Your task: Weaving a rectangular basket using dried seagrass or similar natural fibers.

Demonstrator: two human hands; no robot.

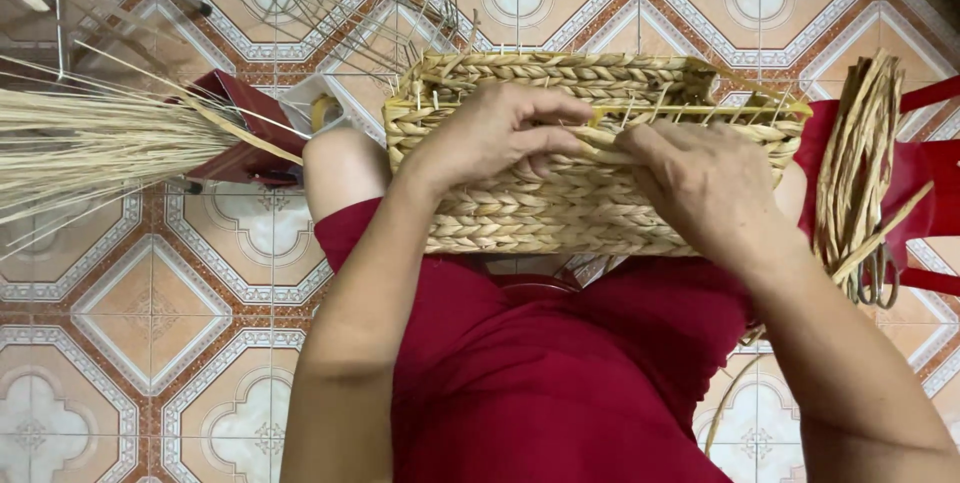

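Head view: half-woven rectangular basket (pixel 560 193) of braided straw rests on person's lap, against red garment (pixel 540 373). Left hand (pixel 500 133) lies on basket's near wall, fingers (pixel 560 108) curled together, pinching flat straw strand (pixel 600 148) at rim. Right hand (pixel 705 178) presses same strand, fingers closed on it. Bundle of dry reeds (pixel 90 143) lies left on tiled floor (pixel 150 313); coil of straw (pixel 855 163) just right of basket.

A bundle of pale dry straw (pixel 90 148) juts in from the left over a dark red stool (pixel 245 128). On the right, a coil of braided fibre (pixel 858 168) lies on a red stool (pixel 925 178), above the patterned tile floor (pixel 150 313).
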